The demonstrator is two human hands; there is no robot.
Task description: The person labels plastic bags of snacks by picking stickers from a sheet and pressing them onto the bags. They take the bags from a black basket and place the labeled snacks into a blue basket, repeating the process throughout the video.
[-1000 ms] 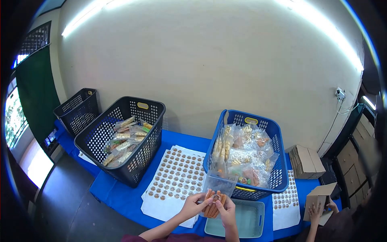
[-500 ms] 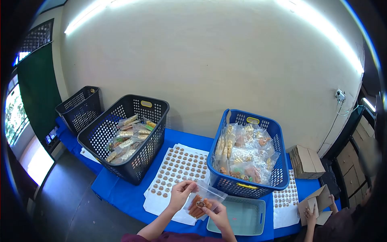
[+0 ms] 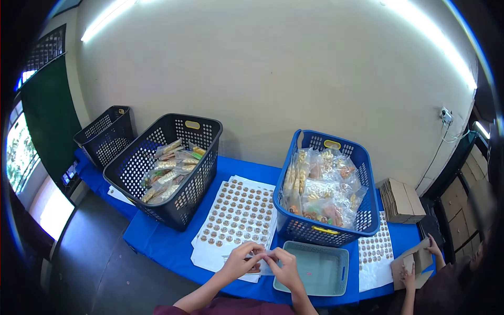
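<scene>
Both of my hands meet over the lower edge of the sticker sheets [image 3: 239,210]. My left hand [image 3: 242,261] pinches the top of a clear plastic bag [image 3: 266,270] with orange-brown pieces inside. Fingers of my right hand [image 3: 284,266] are closed on the same bag, close to my left fingertips. Most of the bag is hidden behind the hands. Just right of my right hand lies a shallow grey-green tray [image 3: 311,290]. Above it, a blue basket [image 3: 374,210] holds many filled clear bags [image 3: 320,184].
A black basket [image 3: 202,173] with filled bags stands left, another black basket [image 3: 107,137] behind it. At right are a second sticker sheet [image 3: 375,252], stacked flat cardboard [image 3: 401,202], and a co-worker's hands [image 3: 408,277] on a cardboard box [image 3: 420,258].
My hands have come together at the bag's top, and the bag now hangs mostly hidden. The view has shifted slightly. The co-worker's upper hand has moved up along the box.
</scene>
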